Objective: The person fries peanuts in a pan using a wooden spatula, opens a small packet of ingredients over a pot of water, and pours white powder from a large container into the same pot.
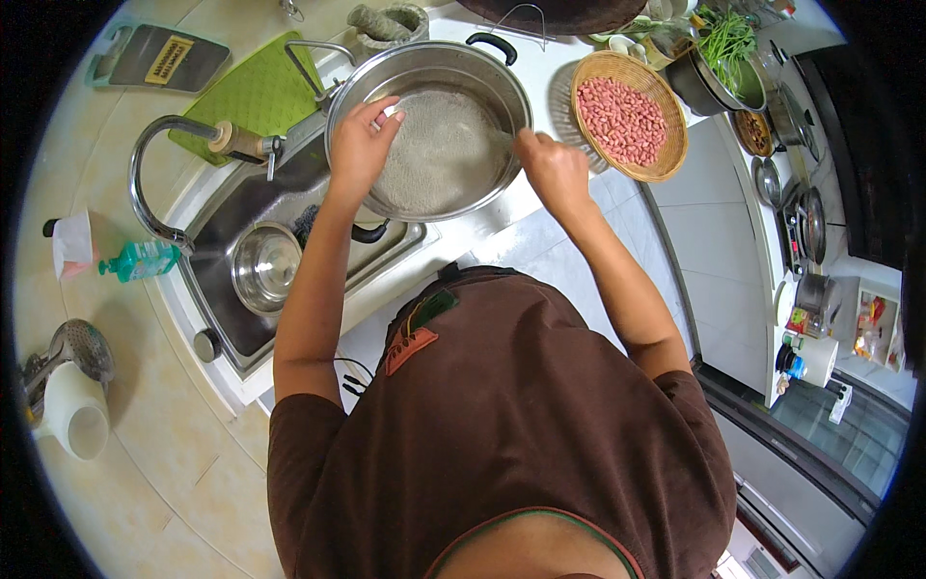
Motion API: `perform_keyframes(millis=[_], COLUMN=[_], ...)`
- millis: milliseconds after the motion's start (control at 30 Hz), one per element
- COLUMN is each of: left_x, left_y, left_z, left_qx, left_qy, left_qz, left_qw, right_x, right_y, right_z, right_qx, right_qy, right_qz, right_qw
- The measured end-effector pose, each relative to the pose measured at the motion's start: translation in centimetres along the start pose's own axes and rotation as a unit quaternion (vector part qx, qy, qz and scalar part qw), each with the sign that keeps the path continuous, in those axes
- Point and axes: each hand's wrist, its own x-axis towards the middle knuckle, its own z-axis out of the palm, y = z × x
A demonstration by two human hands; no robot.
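Note:
A large stainless steel pot [428, 211] with black handles stands over the sink's edge and the white counter. Its inside shows a pale, bubbly-looking surface. Over the pot's left part is my left hand [365, 145], thumb and fingers curved with a small gap between their tips; nothing is plainly held. My right hand [551, 163] is curled at the pot's right rim, knuckles up. A faint blur lies by its fingers inside the pot, and whether it grips something cannot be told. Right of that hand, a woven basket [676, 163] holds pink-skinned peanuts [622, 119].
The sink [217, 224] holds a metal bowl [266, 269]; a curved tap [141, 163] arches nearby. Behind are a green cutting board [253, 94] and a stone mortar [412, 22]. A soap bottle [145, 260] stands left, a pot of greens [698, 83] at the back right.

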Motion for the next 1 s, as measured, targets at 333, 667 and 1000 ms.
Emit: perform_keyframes(millis=[333, 667, 1000], left_x=[0.2, 1.7, -0.9], left_y=[0.7, 5.0, 16.8], left_z=[1.2, 2.7, 8.7], left_qx=[-0.025, -0.023, -0.117], left_qy=[-0.021, -0.053, 0.092], left_qz=[0.023, 0.055, 0.092], left_qw=[0.999, 0.997, 0.985], right_x=[0.4, -0.4, -4.2], right_y=[0.0, 0.1, 5.5], right_z=[-1.9, -1.4, -3.8], right_qx=[-0.030, 0.047, 0.439], right_qy=[-0.100, 0.049, 0.100], right_qz=[-0.013, 0.066, 0.308], right_qw=[0.994, 0.995, 0.838])
